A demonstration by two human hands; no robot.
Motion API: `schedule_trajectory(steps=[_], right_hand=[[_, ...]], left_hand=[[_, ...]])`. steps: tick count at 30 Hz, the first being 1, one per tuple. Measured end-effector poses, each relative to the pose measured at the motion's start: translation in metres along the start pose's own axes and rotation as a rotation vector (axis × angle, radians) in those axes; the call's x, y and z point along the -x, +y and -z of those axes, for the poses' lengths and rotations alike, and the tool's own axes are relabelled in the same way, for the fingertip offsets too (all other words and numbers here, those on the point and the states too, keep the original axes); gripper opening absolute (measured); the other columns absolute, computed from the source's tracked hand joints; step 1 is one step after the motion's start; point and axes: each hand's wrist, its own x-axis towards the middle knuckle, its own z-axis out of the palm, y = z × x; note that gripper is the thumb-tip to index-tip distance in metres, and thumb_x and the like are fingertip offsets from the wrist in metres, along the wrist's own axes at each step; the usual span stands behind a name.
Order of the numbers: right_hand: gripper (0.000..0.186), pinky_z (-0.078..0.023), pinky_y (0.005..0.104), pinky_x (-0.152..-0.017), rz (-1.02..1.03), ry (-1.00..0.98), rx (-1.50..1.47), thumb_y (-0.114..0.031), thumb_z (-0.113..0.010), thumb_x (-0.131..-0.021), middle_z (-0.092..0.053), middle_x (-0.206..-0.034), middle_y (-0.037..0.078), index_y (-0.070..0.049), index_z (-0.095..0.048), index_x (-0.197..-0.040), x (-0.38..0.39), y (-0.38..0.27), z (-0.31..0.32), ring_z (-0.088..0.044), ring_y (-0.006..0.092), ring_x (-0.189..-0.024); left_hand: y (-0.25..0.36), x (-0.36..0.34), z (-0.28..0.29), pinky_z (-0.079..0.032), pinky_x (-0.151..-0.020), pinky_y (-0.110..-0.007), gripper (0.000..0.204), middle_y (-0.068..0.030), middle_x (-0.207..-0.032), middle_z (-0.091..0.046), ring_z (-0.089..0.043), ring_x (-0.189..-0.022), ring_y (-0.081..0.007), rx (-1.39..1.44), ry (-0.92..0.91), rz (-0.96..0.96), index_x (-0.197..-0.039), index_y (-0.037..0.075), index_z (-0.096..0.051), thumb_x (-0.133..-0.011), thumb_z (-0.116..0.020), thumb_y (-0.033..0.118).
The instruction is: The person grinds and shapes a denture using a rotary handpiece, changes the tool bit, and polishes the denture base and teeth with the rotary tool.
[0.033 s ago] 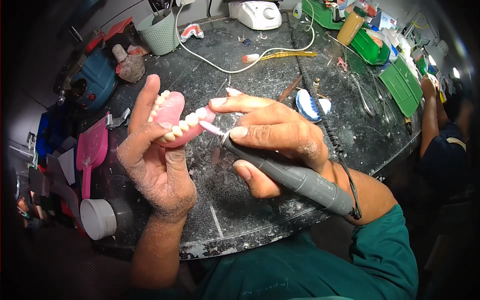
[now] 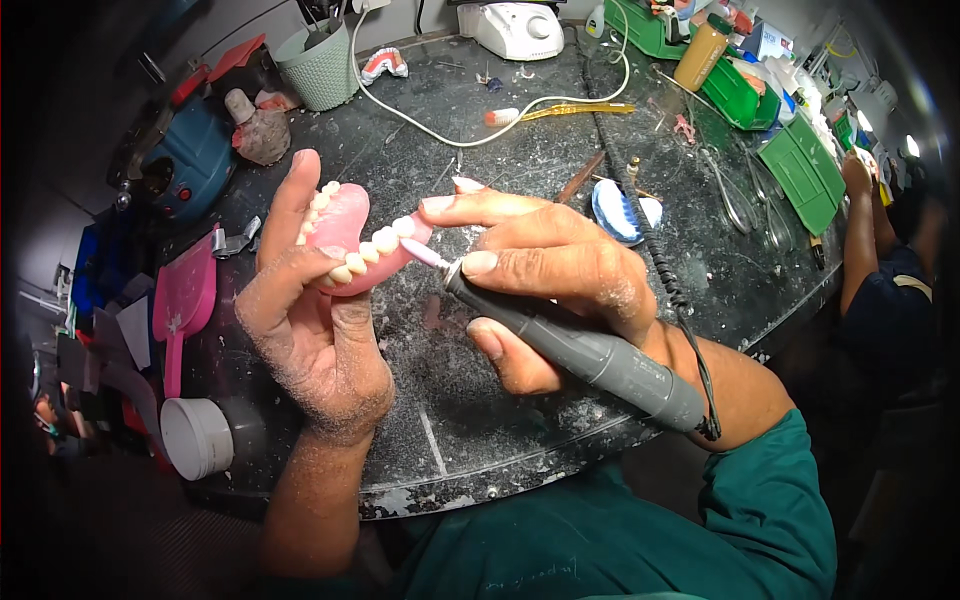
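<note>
A pink denture (image 2: 350,222) with a row of cream teeth is gripped between the fingers and thumb of my left hand (image 2: 325,330). My right hand (image 2: 560,260) is closed around a dark grey rotary handpiece (image 2: 590,355), its cable running from the rear end. The handpiece's pale pink pointed bur (image 2: 425,253) meets the denture beside the teeth at its right end; whether it is spinning I cannot tell. My right index fingertip rests by that end of the denture. Fine pale dust coats both hands.
Around the dusty black bench lie a pink dustpan (image 2: 185,295), a white round tub (image 2: 196,438), a blue-and-white dental model (image 2: 617,210) and green bins (image 2: 803,170). A white control unit (image 2: 513,30) stands at the back. Another person's arm (image 2: 862,220) shows far right.
</note>
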Motion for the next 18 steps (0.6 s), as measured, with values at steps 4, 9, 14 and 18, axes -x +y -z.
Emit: schedule_trajectory(steps=[4, 9, 14, 18], right_hand=[[0.038, -0.051, 0.0525, -0.096, -0.014, 0.003, -0.004, -0.001, -0.079, -0.068, -0.068, -0.093, 0.014, 0.001, -0.064, -0.103, 0.0008, 0.0004, 0.0000, -0.067, 0.0366, -0.104], [0.039, -0.051, 0.0522, -0.097, -0.020, -0.011, 0.007, -0.001, -0.079, -0.068, -0.068, -0.094, 0.016, 0.002, -0.063, -0.103, 0.0021, 0.0015, 0.0030, -0.067, 0.0361, -0.104], [0.039, -0.050, 0.0521, -0.097, -0.032, -0.010, 0.011, 0.000, -0.078, -0.068, -0.068, -0.095, 0.016, 0.002, -0.063, -0.103, -0.0006, -0.0019, 0.0010, -0.067, 0.0360, -0.105], [0.039, -0.050, 0.0521, -0.098, -0.026, 0.001, 0.000, 0.000, -0.078, -0.068, -0.068, -0.094, 0.017, 0.002, -0.062, -0.103, -0.0008, -0.0012, 0.0005, -0.067, 0.0360, -0.106]], left_hand=[[0.0030, 0.0006, -0.0004, -0.036, -0.111, -0.048, 0.031, -0.0344, -0.144, -0.037, -0.046, -0.131, -0.0374, -0.051, -0.009, 0.024, -0.119, 0.007, -0.043, -0.098, -0.058, 0.024], [0.0033, 0.0001, -0.0016, -0.036, -0.110, -0.048, 0.031, -0.0344, -0.145, -0.037, -0.045, -0.132, -0.0371, -0.093, -0.028, 0.029, -0.119, 0.007, -0.042, -0.098, -0.058, 0.024], [0.0008, -0.0009, 0.0018, -0.036, -0.110, -0.048, 0.030, -0.0353, -0.144, -0.037, -0.045, -0.132, -0.0377, -0.121, -0.044, -0.043, -0.120, 0.007, -0.041, -0.099, -0.056, 0.022], [0.0018, -0.0028, 0.0023, -0.036, -0.110, -0.048, 0.031, -0.0357, -0.143, -0.037, -0.045, -0.132, -0.0380, -0.168, -0.051, -0.063, -0.120, 0.007, -0.040, -0.099, -0.056, 0.022]])
